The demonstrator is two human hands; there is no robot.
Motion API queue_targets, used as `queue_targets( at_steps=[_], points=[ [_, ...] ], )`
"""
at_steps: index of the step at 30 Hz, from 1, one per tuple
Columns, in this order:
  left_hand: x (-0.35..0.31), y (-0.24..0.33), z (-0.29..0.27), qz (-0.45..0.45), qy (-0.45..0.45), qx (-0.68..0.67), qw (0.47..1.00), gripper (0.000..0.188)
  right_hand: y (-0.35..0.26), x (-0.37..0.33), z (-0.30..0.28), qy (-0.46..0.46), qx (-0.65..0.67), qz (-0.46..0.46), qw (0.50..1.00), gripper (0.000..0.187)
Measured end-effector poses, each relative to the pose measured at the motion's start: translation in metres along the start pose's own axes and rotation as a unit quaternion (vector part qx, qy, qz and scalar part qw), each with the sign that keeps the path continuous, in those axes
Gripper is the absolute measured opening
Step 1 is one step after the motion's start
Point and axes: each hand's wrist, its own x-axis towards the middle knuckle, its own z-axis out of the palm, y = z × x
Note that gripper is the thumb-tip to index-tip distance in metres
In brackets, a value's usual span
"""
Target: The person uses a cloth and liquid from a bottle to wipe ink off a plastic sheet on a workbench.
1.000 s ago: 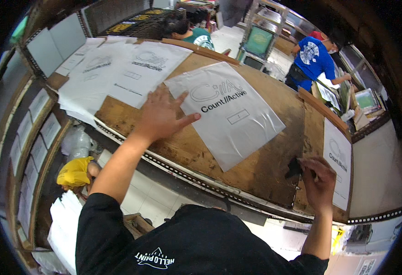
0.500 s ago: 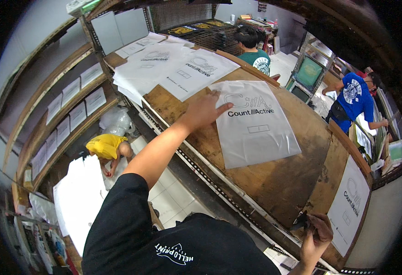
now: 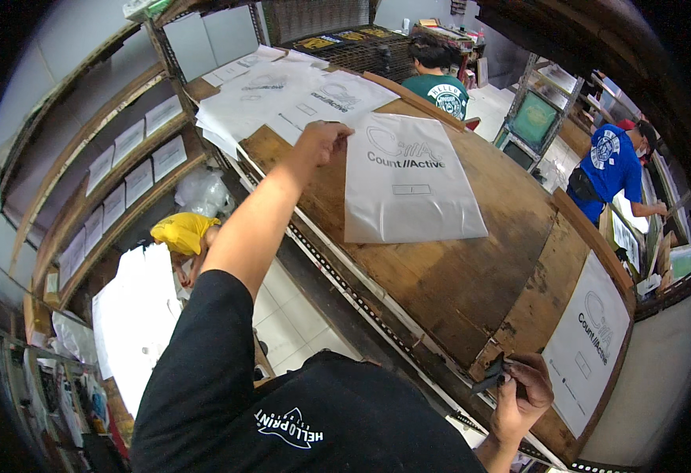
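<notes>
Wooden shelves [image 3: 189,140] with white sheets on them are lining the left side of the room, and one person in yellow [image 3: 184,231] is crouching on the floor near them. Beyond the counter [image 3: 440,292], people in green [image 3: 436,83] and in blue [image 3: 605,165] are facing away. The printed plastic bag [image 3: 412,209] is lying on the counter's bare brown wood, left of its middle, its top end close to the far edge. The left hand [image 3: 328,142] is hanging at the bag's top left corner, its fingers bending in close together; I cannot tell whether they are pinching the plastic. The right hand [image 3: 523,390], with dark smudges, is clamping its fingers on a dark rag [image 3: 487,378] by the near edge, towards the right corner. A printed white sheet [image 3: 586,355] is lying along the counter's right edge, while more printed sheets [image 3: 255,98] are overlapping at the left end.
</notes>
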Motion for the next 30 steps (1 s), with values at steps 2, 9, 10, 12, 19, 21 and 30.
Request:
queue_targets(
  at_steps=[2,9,10,12,19,21,30],
  points=[
    [0.013,0.010,0.001,-0.247,0.040,-0.210,0.945,0.019,0.005,-0.005,-0.002,0.003,0.011,-0.005,1.000,0.021],
    [0.010,0.032,-0.011,-0.084,0.040,-0.205,0.974,0.012,0.015,-0.012,-0.008,0.021,0.016,-0.024,0.999,0.016],
    [0.011,0.039,-0.016,-0.075,0.043,-0.179,0.980,0.011,0.016,-0.012,-0.008,0.022,0.026,-0.023,0.999,0.015],
    [0.037,0.039,-0.041,-0.191,0.059,-0.243,0.949,0.012,0.017,-0.011,-0.009,0.014,0.006,-0.025,1.000,0.014],
    [0.033,0.055,-0.078,0.180,0.035,0.011,0.983,0.016,0.020,-0.011,-0.011,0.014,-0.001,-0.010,1.000,0.014],
    [0.025,0.085,-0.064,0.098,0.025,0.039,0.994,0.021,0.018,-0.009,-0.010,0.020,0.003,-0.001,1.000,0.012],
    [0.041,0.084,-0.026,0.364,-0.109,0.292,0.878,0.024,0.016,-0.002,0.003,0.043,-0.020,0.014,0.999,0.012]
  ],
)
